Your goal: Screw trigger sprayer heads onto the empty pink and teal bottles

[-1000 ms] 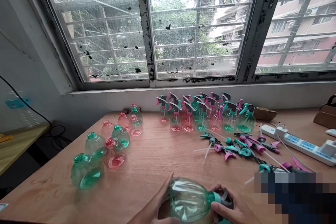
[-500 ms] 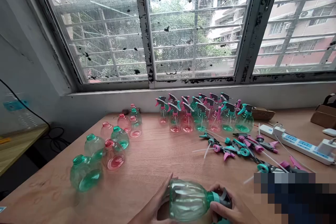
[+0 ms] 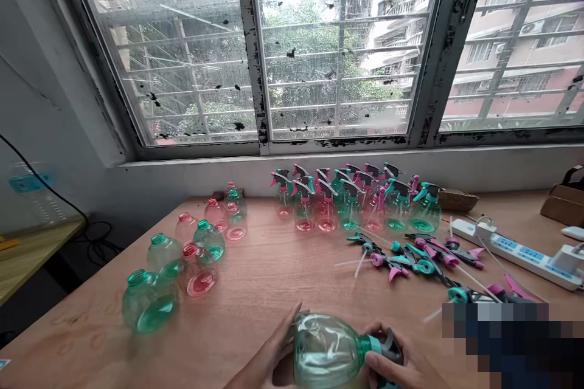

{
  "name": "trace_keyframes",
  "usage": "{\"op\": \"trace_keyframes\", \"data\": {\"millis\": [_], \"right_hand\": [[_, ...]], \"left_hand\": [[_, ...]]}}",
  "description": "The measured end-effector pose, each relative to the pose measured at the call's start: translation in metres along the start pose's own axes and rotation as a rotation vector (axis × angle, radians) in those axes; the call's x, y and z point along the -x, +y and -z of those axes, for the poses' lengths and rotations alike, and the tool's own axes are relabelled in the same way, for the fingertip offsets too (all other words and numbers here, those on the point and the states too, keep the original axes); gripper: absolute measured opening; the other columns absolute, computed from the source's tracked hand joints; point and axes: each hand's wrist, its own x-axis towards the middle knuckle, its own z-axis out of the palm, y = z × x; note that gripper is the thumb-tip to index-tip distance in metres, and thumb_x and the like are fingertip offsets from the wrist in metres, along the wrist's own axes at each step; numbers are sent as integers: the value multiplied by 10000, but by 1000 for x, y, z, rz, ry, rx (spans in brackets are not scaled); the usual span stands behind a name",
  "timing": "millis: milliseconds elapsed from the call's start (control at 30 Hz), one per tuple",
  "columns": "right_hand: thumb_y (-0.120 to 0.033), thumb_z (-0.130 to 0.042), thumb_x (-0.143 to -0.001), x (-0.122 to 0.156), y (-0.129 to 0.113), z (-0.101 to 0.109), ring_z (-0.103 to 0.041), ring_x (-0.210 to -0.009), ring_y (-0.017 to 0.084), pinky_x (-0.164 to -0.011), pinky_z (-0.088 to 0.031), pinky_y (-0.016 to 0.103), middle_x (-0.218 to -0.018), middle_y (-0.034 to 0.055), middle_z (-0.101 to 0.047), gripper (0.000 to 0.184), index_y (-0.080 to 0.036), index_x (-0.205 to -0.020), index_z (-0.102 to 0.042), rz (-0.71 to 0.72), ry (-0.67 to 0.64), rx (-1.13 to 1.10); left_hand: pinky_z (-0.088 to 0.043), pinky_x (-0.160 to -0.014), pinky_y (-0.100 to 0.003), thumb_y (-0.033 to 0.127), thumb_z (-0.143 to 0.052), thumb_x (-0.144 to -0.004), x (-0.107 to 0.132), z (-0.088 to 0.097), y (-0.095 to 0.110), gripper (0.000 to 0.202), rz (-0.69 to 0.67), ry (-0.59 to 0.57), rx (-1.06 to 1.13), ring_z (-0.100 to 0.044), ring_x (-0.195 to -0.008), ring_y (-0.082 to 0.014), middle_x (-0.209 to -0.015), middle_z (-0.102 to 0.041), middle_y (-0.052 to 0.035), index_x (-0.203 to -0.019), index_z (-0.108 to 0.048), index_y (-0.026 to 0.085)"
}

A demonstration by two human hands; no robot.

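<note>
A green transparent spray bottle (image 3: 326, 349) lies on its side at the bottom middle of the view, its base to the left. My left hand (image 3: 274, 352) is closed around the base end, its lower fingers hidden behind the bottle. At the neck, my right hand (image 3: 401, 358) grips the teal collar and black spray head (image 3: 390, 349) with thumb and fingers. The head sits on the bottle's neck, and its teal trigger points down, partly hidden. Nearest on the right is a pile of loose spray heads (image 3: 424, 261) in teal, pink and black, with white tubes.
Open green bottles (image 3: 150, 304) and red bottles (image 3: 199, 270) stand at the left of the wooden table (image 3: 274, 267). Several bottles with spray heads (image 3: 351, 203) stand in rows by the wall. A power strip (image 3: 520, 252) and a brown box (image 3: 563, 200) are at the right.
The bottle has turned slightly about its length between my hands, as its reflections have shifted. Both hands stay in nearly the same place; the other things have not moved.
</note>
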Motion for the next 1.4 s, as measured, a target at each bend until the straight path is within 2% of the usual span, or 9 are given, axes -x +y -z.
{"op": "trace_keyframes", "data": {"millis": [133, 233, 367, 633, 833, 1000, 1133, 1300, 1400], "right_hand": [[-583, -782, -827, -1, 5, 0, -676, -597, 177, -570, -457, 259, -647, 26, -751, 476, -171, -1000, -618, 6, 15, -7], [-569, -806, -807, 0, 5, 1, -672, -600, 176, -565, -448, 254, -653, 23, -749, 486, -172, -1012, -617, 8, -4, -16], [-575, -814, -798, 1, 1, 0, -665, -610, 172, -575, -438, 253, -661, 21, -743, 500, -170, -1017, -619, -1, -19, -17], [-574, -798, -816, 0, 3, 0, -656, -610, 170, -571, -426, 251, -662, 15, -732, 483, -175, -1017, -613, 6, -4, -3], [-572, -816, -797, -1, 6, 1, -657, -606, 165, -566, -432, 243, -655, 10, -728, 496, -176, -1011, -608, 11, -24, -30], [-611, -787, -804, -1, 5, 1, -658, -602, 174, -574, -438, 262, -651, 16, -733, 519, -175, -1020, -606, -17, -8, 10], [-632, -754, -828, 1, 0, 0, -675, -645, 188, -598, -451, 279, -686, 27, -740, 518, -178, -1030, -608, -30, -18, 24], [-672, -770, -785, 3, -9, -4, -673, -627, 192, -592, -442, 287, -657, 21, -729, 562, -178, -1001, -615, -36, 13, 39], [-642, -766, -813, 2, -9, -4, -666, -630, 181, -601, -436, 281, -670, 24, -735, 526, -172, -992, -614, -22, 21, 28]], "left_hand": [[-184, -1284, -521, 421, -780, -879, -6, 0, -7, 1048, -64, -22, -28, -366, -1530, -341, -1669, -377, -64, -1633, -53, 379], [-179, -1286, -516, 392, -776, -888, -4, 0, -4, 1087, -40, -27, -22, -337, -1545, -325, -1685, -346, -56, -1621, 26, 382], [-173, -1291, -503, 365, -809, -864, 0, -3, 3, 1060, 45, -16, 22, -271, -1574, -314, -1712, -292, -27, -1622, -68, 399], [-280, -1248, -521, 436, -768, -889, -2, 3, -6, 1019, 7, 32, -10, -411, -1507, -323, -1658, -401, -72, -1625, -64, 403], [-207, -1282, -500, 467, -791, -862, -1, -4, 7, 949, 8, 13, 56, -283, -1570, -319, -1687, -351, -61, -1620, -233, 348], [-253, -1261, -501, 443, -769, -884, -5, -5, -1, 1045, -37, 5, 35, -418, -1498, -329, -1596, -483, -79, -1636, -48, 362], [-239, -1261, -519, 457, -761, -885, -4, -2, 0, 1102, -10, -8, 5, -422, -1490, -336, -1573, -497, -97, -1633, 39, 330], [-206, -1281, -505, 468, -780, -866, -2, -1, 8, 1033, 47, -50, 35, -274, -1569, -343, -1696, -322, -74, -1642, -115, 318], [-214, -1275, -511, 448, -782, -872, -3, -1, 5, 1040, 24, -30, 37, -332, -1544, -345, -1676, -364, -64, -1637, -86, 348]]}}
